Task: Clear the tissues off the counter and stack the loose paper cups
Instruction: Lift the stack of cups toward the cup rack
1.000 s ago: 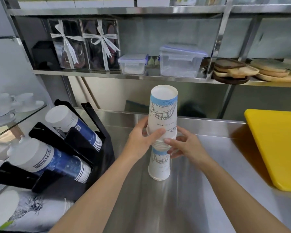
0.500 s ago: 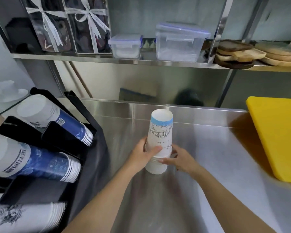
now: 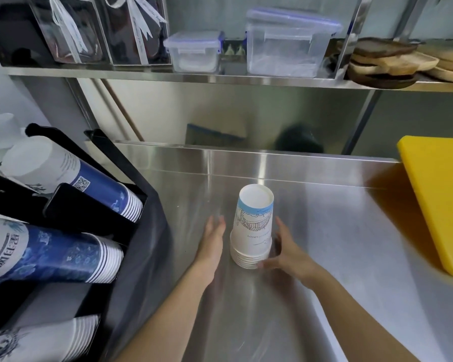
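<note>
Cups (image 3: 252,228) stand nested in one upside-down stack on the steel bench (image 3: 338,244), bases up, several rims showing at the bottom. Taking that stack as the landmark: the left hand (image 3: 211,240) is just to its left, flat and spread, fingers pointing away from the person, with a thin gap between palm and cup wall, holding nothing. The right hand (image 3: 285,253) is just to the stack's right, fingers loosely spread and also empty, the thumb reaching to the lowest rims; whether it touches them cannot be told. No loose cup lies anywhere around the stack, and no tissue shows on the bench in view, so both parts of the task look done or all but done here; bench beyond the frame cannot be judged. Far left of the stack a black cup rack (image 3: 131,231) holds sleeves of other cups; far right a yellow cutting board (image 3: 437,199) rests.
</note>
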The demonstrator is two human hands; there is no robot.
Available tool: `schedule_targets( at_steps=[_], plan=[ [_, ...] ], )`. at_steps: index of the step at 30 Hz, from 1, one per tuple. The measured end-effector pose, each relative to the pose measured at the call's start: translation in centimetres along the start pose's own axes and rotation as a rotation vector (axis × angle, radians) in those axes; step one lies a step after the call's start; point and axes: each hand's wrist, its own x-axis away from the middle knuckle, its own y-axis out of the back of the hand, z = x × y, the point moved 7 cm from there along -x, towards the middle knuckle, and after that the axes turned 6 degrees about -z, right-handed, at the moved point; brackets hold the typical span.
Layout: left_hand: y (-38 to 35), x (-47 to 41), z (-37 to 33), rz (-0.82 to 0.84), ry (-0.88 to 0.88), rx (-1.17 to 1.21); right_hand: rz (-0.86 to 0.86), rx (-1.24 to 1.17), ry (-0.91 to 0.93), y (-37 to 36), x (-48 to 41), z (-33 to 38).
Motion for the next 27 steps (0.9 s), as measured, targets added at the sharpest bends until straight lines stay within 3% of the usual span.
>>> schedule_targets(
  at_steps=[4, 8, 14, 27],
  plan=[
    [-2.1, 0.2, 2.2, 0.087, 0.046, -0.021, -0.1, 0.202, 0.117, -2.0, 0.2, -0.1],
    [-2.0, 1.1, 2.8, 0.06, 0.013, -0.035, -0.249, 0.197, 0.213, -2.5, 0.9, 0.6],
    [-0.5, 3.3, 0.2, 0.07, -0.032, 0.019, -0.186, 0.065, 0.319, -3.0, 3.0, 3.2],
    [8.5, 15.3, -11.4, 0.063, -0.443, -0.015, -0.15, 0.031, 0.659, -5.9, 13.7, 16.8]
  ],
)
